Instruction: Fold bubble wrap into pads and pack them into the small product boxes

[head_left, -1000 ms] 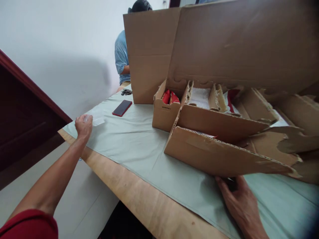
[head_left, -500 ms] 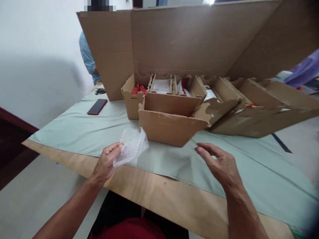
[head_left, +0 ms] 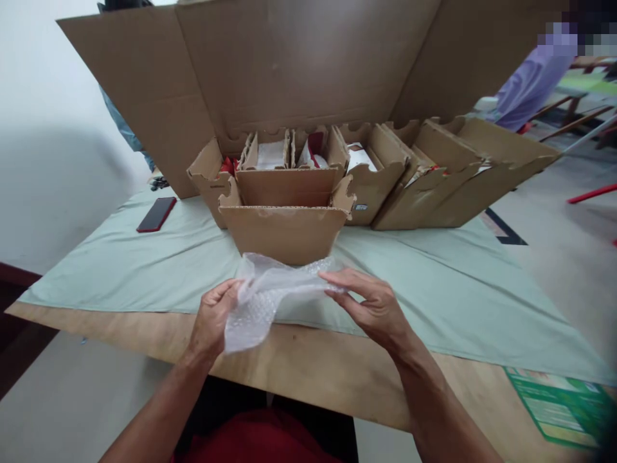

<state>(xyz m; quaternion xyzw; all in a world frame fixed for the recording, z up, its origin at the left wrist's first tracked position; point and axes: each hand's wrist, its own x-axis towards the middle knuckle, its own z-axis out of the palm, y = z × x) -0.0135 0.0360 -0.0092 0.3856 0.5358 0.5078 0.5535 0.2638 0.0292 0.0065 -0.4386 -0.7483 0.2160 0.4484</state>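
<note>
A sheet of clear bubble wrap (head_left: 274, 289) stretches between my two hands, above the near edge of the table. My left hand (head_left: 214, 315) pinches its left end, and a loose flap hangs down beside the fingers. At the right end, my right hand (head_left: 373, 305) grips the wrap between thumb and fingers. Just beyond the wrap stands an open cardboard box (head_left: 284, 231) with notched sides; its floor is hidden from me.
Several cardboard bins (head_left: 400, 173) holding packets stand in a row behind, before a tall cardboard panel (head_left: 308, 71). A phone (head_left: 157, 214) lies left on the green cloth (head_left: 434, 276). A green printed sheet (head_left: 559, 405) is at the right front. A person in purple (head_left: 525, 90) is at the far right.
My right hand has moved left and taken hold of the bubble wrap, which is now spread out wider. The view has turned to the right.
</note>
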